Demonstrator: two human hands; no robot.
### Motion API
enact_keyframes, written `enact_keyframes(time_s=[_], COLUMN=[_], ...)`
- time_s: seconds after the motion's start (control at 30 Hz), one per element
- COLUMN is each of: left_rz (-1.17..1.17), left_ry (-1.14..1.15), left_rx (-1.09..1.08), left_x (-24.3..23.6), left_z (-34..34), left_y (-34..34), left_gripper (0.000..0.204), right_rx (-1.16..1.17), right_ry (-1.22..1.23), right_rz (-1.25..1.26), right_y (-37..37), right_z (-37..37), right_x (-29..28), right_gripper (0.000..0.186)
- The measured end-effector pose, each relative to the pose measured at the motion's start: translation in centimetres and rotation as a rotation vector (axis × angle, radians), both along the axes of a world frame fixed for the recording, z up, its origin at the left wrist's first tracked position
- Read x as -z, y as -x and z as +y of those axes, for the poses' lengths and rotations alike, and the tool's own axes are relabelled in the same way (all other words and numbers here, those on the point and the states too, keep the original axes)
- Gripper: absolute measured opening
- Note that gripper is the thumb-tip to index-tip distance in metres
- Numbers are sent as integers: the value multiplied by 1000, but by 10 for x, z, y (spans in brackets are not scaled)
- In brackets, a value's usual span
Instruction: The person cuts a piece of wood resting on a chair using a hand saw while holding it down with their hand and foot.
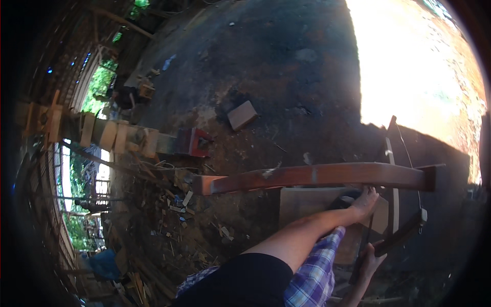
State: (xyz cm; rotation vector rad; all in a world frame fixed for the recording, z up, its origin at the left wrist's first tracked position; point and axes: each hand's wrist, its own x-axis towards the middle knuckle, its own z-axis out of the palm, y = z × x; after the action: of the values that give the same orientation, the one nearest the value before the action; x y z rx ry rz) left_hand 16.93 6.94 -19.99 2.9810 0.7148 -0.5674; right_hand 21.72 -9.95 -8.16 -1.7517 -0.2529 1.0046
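Note:
My left hand (364, 203), at the end of my bare arm, has bent fingers just below a long reddish-brown wooden beam (340, 175); what they grip is unclear. Beside it lies a pale board (307, 198). Lower right, my right hand (372, 263) grips the dark wooden arm (401, 231) of what looks like a bow saw, with a pale bar (395, 215) and a thin wire along its right side. The beam crosses the view over the saw's span, partly hiding it. Purple plaid cloth (314, 271) shows under my left arm.
A red wooden object (197, 143) and a block (242, 115) are on the dark floor (286, 66). Wooden pieces (107, 133) line the left side, with scraps (184, 202) and a blue sheet (102, 263) lower down. Bright sunlit ground (409, 61) fills the upper right.

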Motion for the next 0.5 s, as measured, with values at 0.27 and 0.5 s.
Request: enact_keyframes(time_s=[0.27,0.5], left_rz=[236,260], left_ry=[-304,-279], left_rx=[-69,-47], left_x=[29,19], left_z=[-27,-35], left_y=[-11,-21], left_gripper=[57,64], right_rx=[-43,121], right_ry=[74,80], right_rz=[-10,-118], right_y=[-9,13], right_z=[1,7], right_x=[-7,-1], right_gripper=[16,24])
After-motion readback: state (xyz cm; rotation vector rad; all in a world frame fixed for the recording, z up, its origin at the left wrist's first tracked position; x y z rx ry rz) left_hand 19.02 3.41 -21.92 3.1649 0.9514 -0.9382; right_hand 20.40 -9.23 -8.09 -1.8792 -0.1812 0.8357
